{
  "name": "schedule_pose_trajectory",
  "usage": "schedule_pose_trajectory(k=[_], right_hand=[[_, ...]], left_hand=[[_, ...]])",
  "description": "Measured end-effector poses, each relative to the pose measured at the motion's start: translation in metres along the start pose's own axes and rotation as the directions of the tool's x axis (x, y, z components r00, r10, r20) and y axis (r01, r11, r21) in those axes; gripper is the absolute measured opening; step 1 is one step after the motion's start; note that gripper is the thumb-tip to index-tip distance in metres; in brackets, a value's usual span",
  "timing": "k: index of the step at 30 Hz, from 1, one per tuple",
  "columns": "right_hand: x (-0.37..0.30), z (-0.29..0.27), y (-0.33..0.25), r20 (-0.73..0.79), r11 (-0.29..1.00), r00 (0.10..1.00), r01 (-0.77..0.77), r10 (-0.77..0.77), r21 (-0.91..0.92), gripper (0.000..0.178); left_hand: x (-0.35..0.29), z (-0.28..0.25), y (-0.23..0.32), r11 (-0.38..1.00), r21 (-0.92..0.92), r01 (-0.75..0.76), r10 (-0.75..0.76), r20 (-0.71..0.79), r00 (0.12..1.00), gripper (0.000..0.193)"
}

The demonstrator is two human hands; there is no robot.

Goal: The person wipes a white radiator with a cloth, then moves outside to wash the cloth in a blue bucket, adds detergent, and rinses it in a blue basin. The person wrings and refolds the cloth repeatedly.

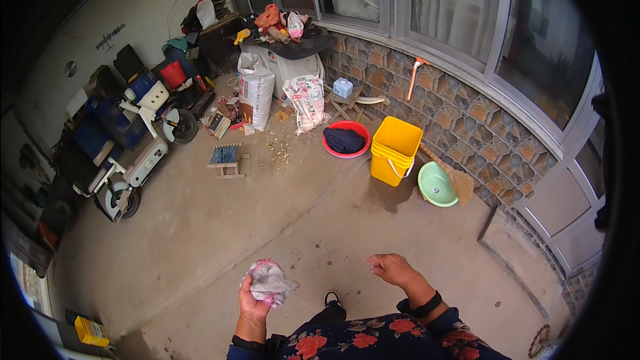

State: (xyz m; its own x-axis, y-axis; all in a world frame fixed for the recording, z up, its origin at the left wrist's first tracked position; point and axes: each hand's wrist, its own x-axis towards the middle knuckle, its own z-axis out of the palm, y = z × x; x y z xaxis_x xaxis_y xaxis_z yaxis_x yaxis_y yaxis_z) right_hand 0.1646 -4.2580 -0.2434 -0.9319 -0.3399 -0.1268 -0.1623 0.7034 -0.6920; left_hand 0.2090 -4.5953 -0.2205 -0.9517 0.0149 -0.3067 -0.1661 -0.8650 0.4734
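My left hand [251,305] is closed around a crumpled cloth [270,283], pale grey-white with pink edging, held out in front of my body. Apart from it, on the right, my right hand [392,269] hovers over the concrete floor with its fingers loosely bent and a little apart. Nothing shows in it. Ahead of that hand stand a yellow bucket [393,167] with a white handle and, beside it, a light green basin [437,184] leaning by a straw broom [459,180]. A red basin [365,135] with dark fabric [343,140] inside sits left of the bucket.
A small wooden stool [227,160] stands farther off, near scattered bits on the floor. White sacks [256,93] and piled goods line the back. At the left is a white electric scooter [143,160]; at the right, a raised concrete step [517,260] by the door.
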Motion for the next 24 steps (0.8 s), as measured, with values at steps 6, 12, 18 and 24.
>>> schedule_pose_trajectory(k=[6,12,18,24], right_hand=[[0.112,-0.064,0.043,-0.093,0.984,0.979,-0.18,0.18,0.004,0.025],[0.221,-0.116,0.139,-0.112,0.891,0.899,-0.435,0.423,-0.127,0.029],[0.423,-0.212,0.185,-0.108,0.834,0.858,-0.514,0.502,-0.204,0.03],[0.629,-0.293,0.182,-0.281,0.984,0.951,-0.086,0.127,0.153,0.029]], left_hand=[[0.166,0.066,0.022,0.991,-0.006,0.134,-0.133,0.103,0.986,0.052],[0.331,0.113,0.021,0.977,0.057,0.208,-0.212,0.074,0.975,0.054],[0.471,0.185,0.032,0.979,0.106,0.172,-0.172,-0.011,0.985,0.054],[0.592,0.225,0.041,0.977,0.154,0.148,-0.156,0.045,0.987,0.056]])
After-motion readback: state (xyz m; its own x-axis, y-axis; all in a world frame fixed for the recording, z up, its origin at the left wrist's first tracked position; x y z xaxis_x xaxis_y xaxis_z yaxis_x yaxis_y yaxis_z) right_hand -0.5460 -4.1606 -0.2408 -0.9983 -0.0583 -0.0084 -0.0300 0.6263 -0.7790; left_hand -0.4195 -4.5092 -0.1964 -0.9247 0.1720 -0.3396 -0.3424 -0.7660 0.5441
